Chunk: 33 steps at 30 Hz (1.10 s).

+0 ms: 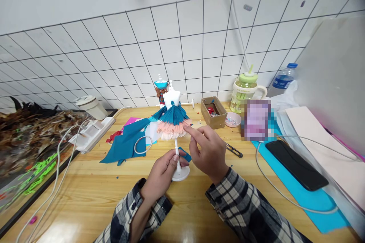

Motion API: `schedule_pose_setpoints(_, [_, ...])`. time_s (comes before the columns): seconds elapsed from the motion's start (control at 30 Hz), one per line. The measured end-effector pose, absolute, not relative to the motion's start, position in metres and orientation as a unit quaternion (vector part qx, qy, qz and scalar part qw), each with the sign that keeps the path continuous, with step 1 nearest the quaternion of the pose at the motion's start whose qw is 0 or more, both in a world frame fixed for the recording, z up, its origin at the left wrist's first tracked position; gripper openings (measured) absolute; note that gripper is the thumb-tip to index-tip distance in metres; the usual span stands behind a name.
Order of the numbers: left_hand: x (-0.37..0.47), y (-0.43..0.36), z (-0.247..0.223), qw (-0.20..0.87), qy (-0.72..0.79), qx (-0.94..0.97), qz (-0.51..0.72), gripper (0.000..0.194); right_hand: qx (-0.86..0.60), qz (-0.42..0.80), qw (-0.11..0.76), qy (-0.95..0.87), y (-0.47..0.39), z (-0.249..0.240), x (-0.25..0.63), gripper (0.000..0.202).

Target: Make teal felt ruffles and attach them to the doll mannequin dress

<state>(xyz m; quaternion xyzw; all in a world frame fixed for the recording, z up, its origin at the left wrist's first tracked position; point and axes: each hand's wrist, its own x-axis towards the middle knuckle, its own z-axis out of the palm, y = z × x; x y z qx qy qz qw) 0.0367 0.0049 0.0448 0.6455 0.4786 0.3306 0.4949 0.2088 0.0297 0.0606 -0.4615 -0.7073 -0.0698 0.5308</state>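
A small white mannequin (173, 98) on a stand wears a layered skirt: a teal top tier (174, 115), a peach ruffle (171, 127) and a whitish lowest ruffle. My left hand (164, 169) is closed around the thin stand pole (176, 148), just above its round white base (181, 173). At the right side of the peach ruffle, my right hand (208, 148) touches the edge with its outstretched index finger. The thumb is apart from that finger, and the other fingers are curled. Beside the pole, partly hidden, lies a teal scrap (186, 155).
Teal crepe paper (125, 146) and a white ring (143, 137) lie left. Behind stand a second dressed mannequin (161, 93), a cardboard box (218, 121) and a jug (243, 93). Right are black snips (234, 151), a blurred screen (258, 119), a black phone (296, 165) and cables.
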Motion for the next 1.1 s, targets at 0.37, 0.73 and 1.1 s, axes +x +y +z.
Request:
schedule_pose_setpoints(0.37, [0.018,0.027,0.026,0.466,0.471,0.653,0.367,0.037,-0.443,-0.072,0.554,-0.701,0.026,0.057,0.219,0.032])
schedule_pose_setpoints(0.73, [0.019,0.115,-0.006,0.228,0.577,0.741,0.257,0.03,-0.487,0.046,0.373,-0.788,0.004,-0.026,0.228,0.027])
schedule_pose_setpoints(1.1, [0.046,0.146,-0.035,0.187,0.562,0.767,0.249,0.034,-0.459,0.062,0.279,-0.841,0.008,-0.029,0.217,0.038])
